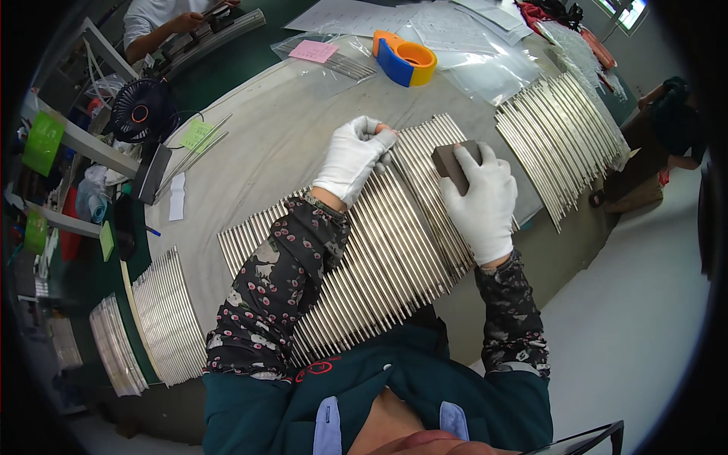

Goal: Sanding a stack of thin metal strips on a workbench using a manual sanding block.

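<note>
My left hand [350,161], in a white glove with bare fingertips, is closed in a pinch over the far ends of the metal rods. What lies between its fingers is too small to make out. A wide row of thin silvery metal rods [379,243] lies side by side under my left forearm. Just to its right is a narrower row of rods [432,136]. My right hand [485,201], gloved alike, grips a brownish-grey rectangular block [453,161] by its sides, over this narrower row.
More rod rows lie at the right [561,136] and lower left [168,315]. Beyond are an orange-and-blue tape dispenser [406,59], a plastic bag with a pink note [313,51] and papers [349,17]. A small black fan [141,111] stands left. Another person [163,26] works at far left.
</note>
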`<state>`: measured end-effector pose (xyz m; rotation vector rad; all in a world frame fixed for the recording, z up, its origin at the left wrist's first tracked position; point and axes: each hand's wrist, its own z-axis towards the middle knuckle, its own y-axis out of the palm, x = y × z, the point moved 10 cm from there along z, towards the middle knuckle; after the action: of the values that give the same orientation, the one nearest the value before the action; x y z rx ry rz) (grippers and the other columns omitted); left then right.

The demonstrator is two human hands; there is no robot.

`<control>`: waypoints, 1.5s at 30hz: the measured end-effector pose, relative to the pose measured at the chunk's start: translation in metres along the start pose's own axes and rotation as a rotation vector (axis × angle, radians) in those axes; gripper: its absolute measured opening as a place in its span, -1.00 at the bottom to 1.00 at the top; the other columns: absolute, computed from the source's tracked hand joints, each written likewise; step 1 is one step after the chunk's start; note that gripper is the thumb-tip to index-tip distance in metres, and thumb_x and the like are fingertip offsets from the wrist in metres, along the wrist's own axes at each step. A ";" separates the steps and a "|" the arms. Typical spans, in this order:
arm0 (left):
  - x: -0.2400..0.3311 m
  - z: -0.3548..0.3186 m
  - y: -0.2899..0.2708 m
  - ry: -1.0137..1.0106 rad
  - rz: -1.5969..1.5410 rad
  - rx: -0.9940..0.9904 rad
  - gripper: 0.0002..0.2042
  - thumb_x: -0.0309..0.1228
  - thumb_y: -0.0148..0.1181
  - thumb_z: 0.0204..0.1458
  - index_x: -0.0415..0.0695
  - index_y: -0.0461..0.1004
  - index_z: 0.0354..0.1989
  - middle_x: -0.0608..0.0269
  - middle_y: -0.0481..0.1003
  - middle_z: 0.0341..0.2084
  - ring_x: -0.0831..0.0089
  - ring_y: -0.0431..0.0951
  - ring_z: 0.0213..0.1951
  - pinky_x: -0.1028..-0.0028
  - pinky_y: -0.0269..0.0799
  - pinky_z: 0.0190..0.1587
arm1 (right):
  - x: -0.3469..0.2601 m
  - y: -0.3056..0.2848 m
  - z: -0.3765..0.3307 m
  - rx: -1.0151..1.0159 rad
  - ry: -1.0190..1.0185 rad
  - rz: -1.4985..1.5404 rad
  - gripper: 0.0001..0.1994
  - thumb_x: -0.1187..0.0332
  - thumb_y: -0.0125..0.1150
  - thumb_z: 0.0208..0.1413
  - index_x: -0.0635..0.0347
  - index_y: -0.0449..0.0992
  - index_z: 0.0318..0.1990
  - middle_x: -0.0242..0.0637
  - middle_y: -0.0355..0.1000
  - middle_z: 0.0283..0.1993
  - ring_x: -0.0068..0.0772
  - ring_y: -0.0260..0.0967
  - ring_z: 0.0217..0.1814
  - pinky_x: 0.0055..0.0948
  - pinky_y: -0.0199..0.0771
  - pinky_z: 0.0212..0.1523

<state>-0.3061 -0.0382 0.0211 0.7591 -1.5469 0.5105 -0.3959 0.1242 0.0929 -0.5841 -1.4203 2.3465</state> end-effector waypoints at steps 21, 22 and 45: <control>-0.016 0.027 -0.013 0.016 0.672 0.025 -0.73 -0.32 0.34 0.00 -0.25 0.53 -0.22 0.28 0.53 -0.51 0.58 0.49 -0.47 0.53 0.44 -0.30 | 0.045 -0.014 -0.030 0.094 0.010 0.136 -0.47 0.27 0.35 -0.14 0.23 0.50 0.06 0.11 0.34 0.15 0.07 0.36 0.02 -0.12 0.40 0.05; -0.018 0.028 -0.017 0.009 0.805 0.028 -0.69 -0.21 0.25 -0.03 -0.13 0.58 -0.18 0.03 0.59 -0.36 0.14 0.61 -0.25 0.29 0.49 -0.17 | 0.051 -0.015 -0.033 0.087 0.031 0.126 -0.47 0.28 0.35 -0.14 0.25 0.49 0.07 0.11 0.34 0.15 0.07 0.36 0.04 -0.13 0.39 0.07; -0.027 -0.082 0.124 0.812 1.269 -0.649 -0.30 0.05 0.15 0.02 -0.20 0.30 0.23 -0.10 0.14 0.30 0.06 0.07 0.37 -0.07 -0.08 0.36 | 0.130 0.001 -0.044 0.020 0.442 0.827 -0.47 0.40 0.22 0.05 0.35 0.36 0.21 0.00 0.29 0.27 -0.14 0.26 0.25 -0.24 0.27 0.24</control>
<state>-0.3386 0.1090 0.0191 -0.9500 -1.1075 0.9784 -0.4858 0.2196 0.0516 -1.8308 -1.0527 2.5133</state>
